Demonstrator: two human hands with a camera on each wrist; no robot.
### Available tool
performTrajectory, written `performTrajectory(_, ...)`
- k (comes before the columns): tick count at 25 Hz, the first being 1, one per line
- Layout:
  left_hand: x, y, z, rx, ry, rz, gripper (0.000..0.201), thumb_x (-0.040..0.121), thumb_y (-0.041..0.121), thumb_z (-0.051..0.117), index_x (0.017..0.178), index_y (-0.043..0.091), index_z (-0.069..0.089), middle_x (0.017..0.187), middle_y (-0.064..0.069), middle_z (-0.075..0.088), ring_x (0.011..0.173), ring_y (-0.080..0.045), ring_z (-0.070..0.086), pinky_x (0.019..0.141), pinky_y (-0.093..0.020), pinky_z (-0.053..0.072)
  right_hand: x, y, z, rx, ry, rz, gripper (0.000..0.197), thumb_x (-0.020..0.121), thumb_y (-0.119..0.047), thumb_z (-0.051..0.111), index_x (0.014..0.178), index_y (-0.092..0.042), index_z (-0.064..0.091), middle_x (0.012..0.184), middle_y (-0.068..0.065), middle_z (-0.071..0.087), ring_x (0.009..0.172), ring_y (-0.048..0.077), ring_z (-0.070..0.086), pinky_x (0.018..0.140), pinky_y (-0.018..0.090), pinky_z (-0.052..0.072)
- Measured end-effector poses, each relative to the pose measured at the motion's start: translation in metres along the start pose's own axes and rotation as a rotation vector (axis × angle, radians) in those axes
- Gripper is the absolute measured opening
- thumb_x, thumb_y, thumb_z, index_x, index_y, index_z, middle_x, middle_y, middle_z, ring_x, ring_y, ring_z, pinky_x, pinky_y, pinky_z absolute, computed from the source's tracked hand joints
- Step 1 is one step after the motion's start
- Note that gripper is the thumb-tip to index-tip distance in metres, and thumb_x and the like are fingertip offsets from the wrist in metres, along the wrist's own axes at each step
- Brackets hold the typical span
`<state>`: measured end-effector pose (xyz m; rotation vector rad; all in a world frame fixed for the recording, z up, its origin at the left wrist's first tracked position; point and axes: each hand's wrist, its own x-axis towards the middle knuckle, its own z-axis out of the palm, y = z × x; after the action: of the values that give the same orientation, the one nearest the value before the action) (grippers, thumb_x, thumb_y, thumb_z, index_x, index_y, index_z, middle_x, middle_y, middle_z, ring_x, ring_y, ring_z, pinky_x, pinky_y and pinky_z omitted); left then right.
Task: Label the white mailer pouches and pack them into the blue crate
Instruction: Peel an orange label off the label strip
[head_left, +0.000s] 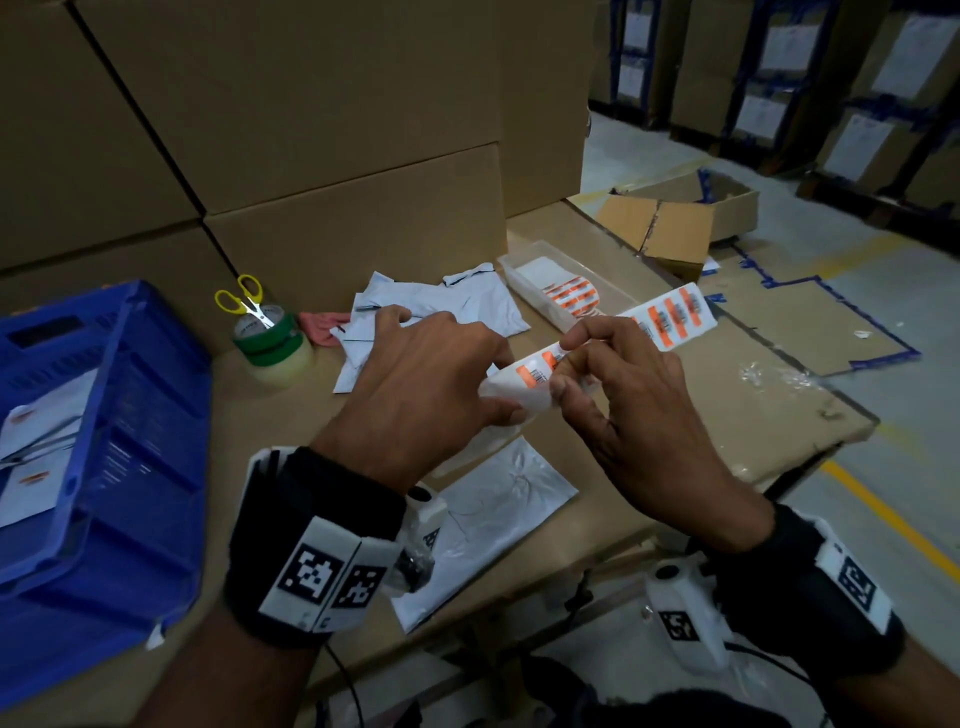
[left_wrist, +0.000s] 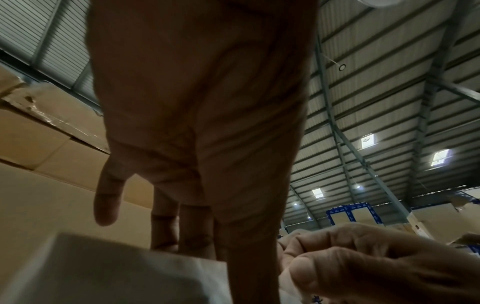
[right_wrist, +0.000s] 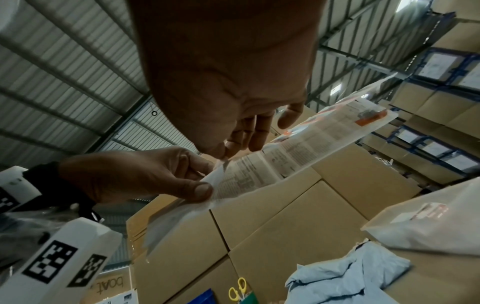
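Note:
A long label strip of orange barcode stickers on white backing hangs in the air over the table. My left hand grips its near end, thumb underneath; the right wrist view shows that thumb pressed on the label strip. My right hand pinches the strip at an orange sticker next to the left hand. A white mailer pouch lies flat on the table below my hands. The blue crate stands at the left, holding labelled pouches.
A loose pile of pale pouches lies behind my hands. A clear tray with more label strips sits at the right rear. Yellow scissors stand in stacked tape rolls. Cardboard boxes wall off the back.

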<state>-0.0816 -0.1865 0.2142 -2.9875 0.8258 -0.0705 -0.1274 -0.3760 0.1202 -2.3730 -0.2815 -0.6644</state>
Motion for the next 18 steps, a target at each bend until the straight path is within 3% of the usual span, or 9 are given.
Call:
performTrajectory(3,0.013,0.006,0.003,0.033,-0.048,0.025,0.053,0.085,0.069,0.063,0.128,0.037,0.06,0.115,0.012,0.069,0.118,-0.014,0.055,0.099,-0.043,0.029,0.0,0.008,0.001,0.07,0.023,0.03,0.011,0.102,-0.043,0.047,0.093,-0.037,0.047,0.121,-0.018,0.046,0.111,0.005,0.048,0.087,0.037,0.034)
performTrajectory(7,0.032,0.019,0.005,0.04,-0.082,0.043,0.052,0.087,0.063,0.066,0.129,0.035,0.058,0.117,0.011,0.069,0.118,-0.015,0.056,0.102,-0.044,0.028,0.001,0.027,0.002,0.176,0.027,0.125,0.022,0.101,-0.041,0.049,0.088,-0.025,0.056,0.115,-0.016,0.045,0.105,0.008,0.052,0.084,0.042,0.046)
performTrajectory(8,0.037,0.023,0.007,0.059,-0.087,0.048,0.051,0.087,0.062,0.067,0.129,0.034,0.058,0.117,0.009,0.069,0.119,-0.015,0.057,0.104,-0.044,0.028,0.002,0.03,0.001,0.199,0.03,0.157,0.022,0.101,-0.04,0.05,0.088,-0.023,0.057,0.113,-0.013,0.046,0.103,0.008,0.053,0.084,0.039,0.048)
performTrajectory(10,0.044,0.026,0.014,0.135,-0.075,0.064,0.049,0.086,0.056,0.072,0.126,0.031,0.058,0.114,0.007,0.07,0.118,-0.018,0.058,0.105,-0.045,0.027,0.005,0.036,-0.008,0.306,0.082,0.267,0.02,0.103,-0.031,0.052,0.087,-0.022,0.058,0.109,-0.006,0.049,0.095,-0.002,0.054,0.079,0.019,0.045)
performTrajectory(12,0.05,0.022,0.025,0.159,-0.094,0.052,0.049,0.083,0.053,0.075,0.124,0.031,0.059,0.113,0.006,0.07,0.118,-0.019,0.059,0.107,-0.046,0.026,0.013,0.043,-0.025,0.425,0.191,0.434,0.02,0.104,-0.025,0.053,0.085,-0.024,0.058,0.1,-0.004,0.055,0.08,-0.01,0.053,0.067,0.005,0.039)
performTrajectory(15,0.065,0.015,0.041,-0.023,-0.142,-0.003,0.049,0.081,0.057,0.076,0.122,0.035,0.063,0.113,0.01,0.069,0.114,-0.016,0.061,0.101,-0.042,0.033,0.016,0.066,-0.048,0.572,0.296,0.635,0.019,0.102,-0.026,0.054,0.086,-0.023,0.064,0.084,-0.006,0.063,0.068,-0.007,0.056,0.062,0.013,0.042)
performTrajectory(17,0.079,0.017,0.056,-0.17,-0.117,-0.045,0.044,0.081,0.057,0.076,0.118,0.035,0.067,0.11,0.011,0.069,0.109,-0.015,0.063,0.096,-0.041,0.04,0.012,0.08,-0.052,0.59,0.251,0.709,0.017,0.102,-0.027,0.055,0.091,-0.021,0.067,0.082,-0.009,0.066,0.068,-0.005,0.057,0.065,0.02,0.043)
performTrajectory(18,0.088,0.02,0.065,-0.228,-0.092,-0.063,0.042,0.082,0.057,0.075,0.117,0.035,0.068,0.109,0.01,0.07,0.106,-0.015,0.063,0.093,-0.04,0.041,0.009,0.086,-0.052,0.598,0.221,0.721,0.017,0.102,-0.026,0.055,0.092,-0.02,0.067,0.08,-0.01,0.067,0.067,-0.004,0.058,0.064,0.018,0.044)
